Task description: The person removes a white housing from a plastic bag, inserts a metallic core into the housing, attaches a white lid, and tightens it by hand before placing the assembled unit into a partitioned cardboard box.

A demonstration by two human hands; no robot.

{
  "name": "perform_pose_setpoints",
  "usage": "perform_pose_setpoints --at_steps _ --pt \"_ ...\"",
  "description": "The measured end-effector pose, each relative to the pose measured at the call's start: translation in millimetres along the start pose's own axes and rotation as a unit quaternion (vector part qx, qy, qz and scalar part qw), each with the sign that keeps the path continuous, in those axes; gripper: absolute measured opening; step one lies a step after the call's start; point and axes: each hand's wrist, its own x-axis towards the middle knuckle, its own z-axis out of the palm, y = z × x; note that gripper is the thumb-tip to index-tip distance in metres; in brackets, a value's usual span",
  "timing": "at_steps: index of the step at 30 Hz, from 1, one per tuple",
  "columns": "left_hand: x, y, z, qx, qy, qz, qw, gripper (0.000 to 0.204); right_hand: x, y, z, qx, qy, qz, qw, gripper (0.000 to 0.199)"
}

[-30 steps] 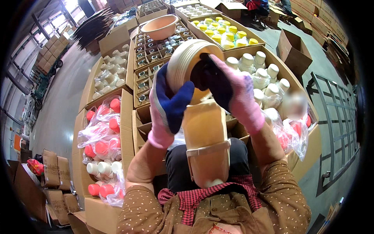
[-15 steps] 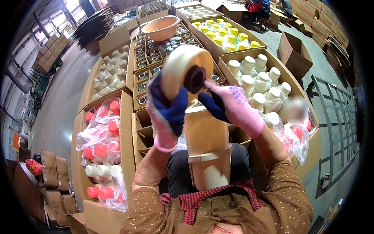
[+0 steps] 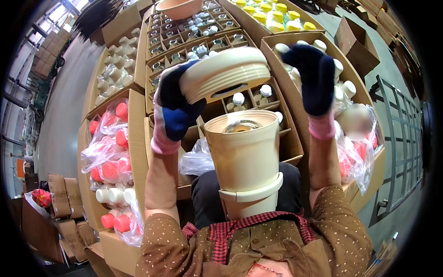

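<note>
My left hand, in a pink glove with dark blue palm and fingers, grips a cream round threaded cap by its left side. The cap is tilted above a cream flask body; a dark part shows on its underside. That body stands upright in front of me, its top uncovered, with a shiny silvery liner inside. Its lower end meets a cream rimmed piece between my knees. My right hand, gloved alike, is raised right of the cap, fingers stretched and nothing seen in them.
A divided carton ahead holds silvery liners and white-capped bottles. Cartons of red and white caps stand left, white and yellow ones right. A peach basin sits at the back; a metal rack stands far right.
My right hand has left the cap and the dark round piece, moving up and right. The cap has turned threads-down over the flask body. My view has tipped lower.
</note>
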Motion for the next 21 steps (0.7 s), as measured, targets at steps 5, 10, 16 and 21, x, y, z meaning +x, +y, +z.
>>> perform_pose_setpoints --at_steps 5,10,16,21 --pt "0.8 -19.6 4.6 -0.202 -0.221 -0.027 0.954 0.067 -21.6 18.7 44.4 0.044 -0.136 0.138 0.980 0.061" --pt "-10.1 -36.5 4.7 -0.115 -0.201 0.006 0.973 0.061 -13.5 22.6 36.0 -0.041 -0.212 0.057 0.975 0.050" --pt "-27.6 -11.0 8.3 -0.082 -0.147 -0.023 0.985 0.049 -33.0 23.9 40.4 -0.013 -0.176 0.065 0.982 0.045" --pt "0.5 59.5 34.7 0.184 -0.112 0.054 0.975 0.022 -29.4 56.6 47.8 0.346 -0.094 0.233 0.904 0.070"
